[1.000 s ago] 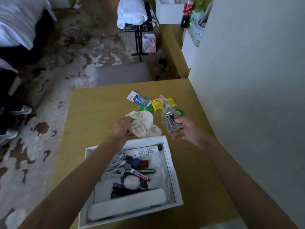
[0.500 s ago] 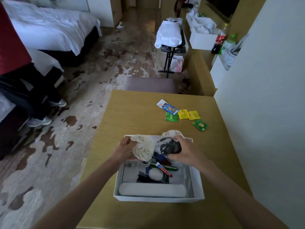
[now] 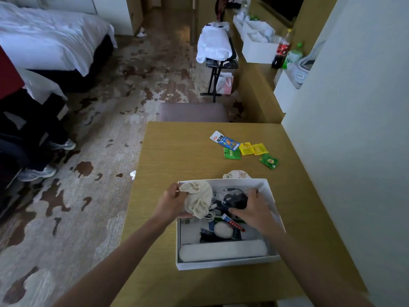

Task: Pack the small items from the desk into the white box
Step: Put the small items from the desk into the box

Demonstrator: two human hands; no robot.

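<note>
Head view is showing the left hand (image 3: pixel 172 200) gripping a cream cloth (image 3: pixel 198 199) over the 10 o'clock corner of the white box (image 3: pixel 225 263), while the right hand (image 3: pixel 252 209) is clutching a bagged black cable (image 3: pixel 235 200) inside it. The box is looking mostly filled. Packets (image 3: pixel 243 149) at 1 o'clock on the desk (image 3: pixel 177 156) and a cream bundle (image 3: pixel 236 174) just beyond the box are waiting.

A hotel-style bedroom: white-sheeted bed (image 3: pixel 51 38), patterned carpet (image 3: pixel 115 103), folding luggage rack (image 3: pixel 218 69), wooden desk (image 3: pixel 181 151).
</note>
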